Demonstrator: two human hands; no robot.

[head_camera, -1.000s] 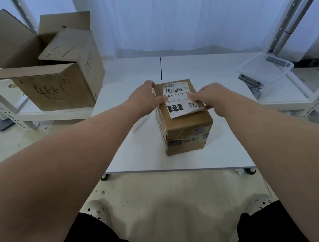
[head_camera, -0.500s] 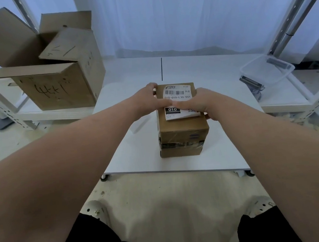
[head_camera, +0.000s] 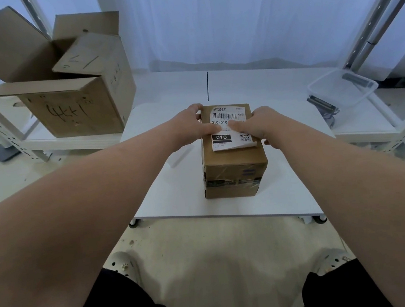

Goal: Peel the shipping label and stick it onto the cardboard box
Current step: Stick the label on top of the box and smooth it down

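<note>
From over the person's shoulders, a small brown box (head_camera: 234, 172) stands upright near the middle of a low white table (head_camera: 175, 189), its front face banded with clear tape. The white label (head_camera: 227, 115) lies on the box's top, barcode at the far end and a black block reading 010 towards the near end. Most of it sits flat, but the near right corner curls up off the cardboard. The left hand (head_camera: 188, 127) grasps the box, its fingers hooked over the far left corner of the top, while its thumb (head_camera: 212, 128) lies flat across the middle of the label, pressing down. The right hand (head_camera: 261, 124) grasps the opposite side, palm over the top right edge and fingers draped down the right face, and its thumb (head_camera: 237, 125) presses the label too. The two thumb tips nearly meet at the label's centre. Both bare forearms reach in from the bottom corners. Off to the left, a big open carton (head_camera: 73, 110) with pen scrawl on its side sits on a low white shelf (head_camera: 74, 141), well apart from the small box. To the right, a clear plastic tub (head_camera: 343, 89) rests tilted on another white shelf. A pale curtain (head_camera: 231, 16) hangs behind the table. Below, the toes of light perforated shoes (head_camera: 123, 265) show on the dusty floor (head_camera: 208, 253)
</note>
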